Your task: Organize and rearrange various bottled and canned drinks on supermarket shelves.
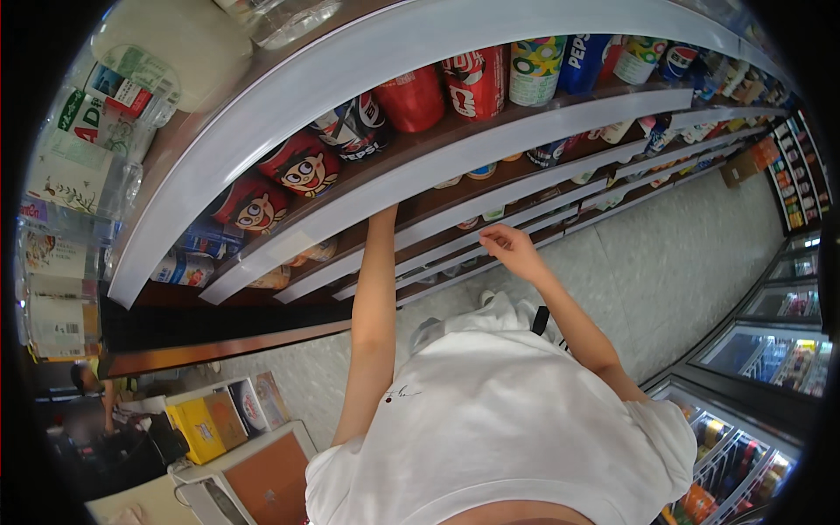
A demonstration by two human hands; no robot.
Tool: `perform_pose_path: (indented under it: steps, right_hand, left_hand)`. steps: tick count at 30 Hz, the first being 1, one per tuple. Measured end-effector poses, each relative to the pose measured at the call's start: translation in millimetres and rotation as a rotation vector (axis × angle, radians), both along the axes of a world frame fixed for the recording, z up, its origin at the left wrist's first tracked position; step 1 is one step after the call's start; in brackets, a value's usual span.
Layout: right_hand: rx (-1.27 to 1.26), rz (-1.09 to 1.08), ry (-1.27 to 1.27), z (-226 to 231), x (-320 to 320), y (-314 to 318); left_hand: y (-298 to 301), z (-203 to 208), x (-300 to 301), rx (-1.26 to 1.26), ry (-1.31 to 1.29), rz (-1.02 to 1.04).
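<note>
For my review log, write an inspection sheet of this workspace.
Surface: tiered brown shelves with pale front edges.
Job's things: red cartoon-face cans and other drink cans on the tier above the left forearm.
Clutter: yellow box at the lower left.
Hands: left hand hidden beneath a shelf edge, its hold unknown; right hand loosely curled before the shelves, nothing visibly held.
Cables: nothing clearly seen.
Surroundings: grey floor; glass-door coolers at right.
</note>
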State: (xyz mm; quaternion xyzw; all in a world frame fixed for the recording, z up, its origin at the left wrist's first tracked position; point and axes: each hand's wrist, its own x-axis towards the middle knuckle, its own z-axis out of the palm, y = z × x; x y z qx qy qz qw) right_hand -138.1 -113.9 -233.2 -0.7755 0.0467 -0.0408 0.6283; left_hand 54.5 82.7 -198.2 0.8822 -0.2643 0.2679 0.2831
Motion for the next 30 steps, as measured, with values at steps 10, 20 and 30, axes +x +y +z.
perform_pose_path:
  steps: [10,20,30]
  right_hand:
    - [-0.001,0.148,0.062,-4.7,15.9,-22.8]
    - [-0.038,0.292,0.090,-11.2,36.2,-18.9]
    - [-0.053,0.491,0.060,-3.9,38.6,11.1]
  left_hand:
    - [28.5,0.5,-2.6,0.075,-0.006,0.130]
    - [-19.9,16.9,-47.8,-0.163,0.110,0.114]
    - [-71.0,24.6,-52.5,-0.297,0.124,0.012]
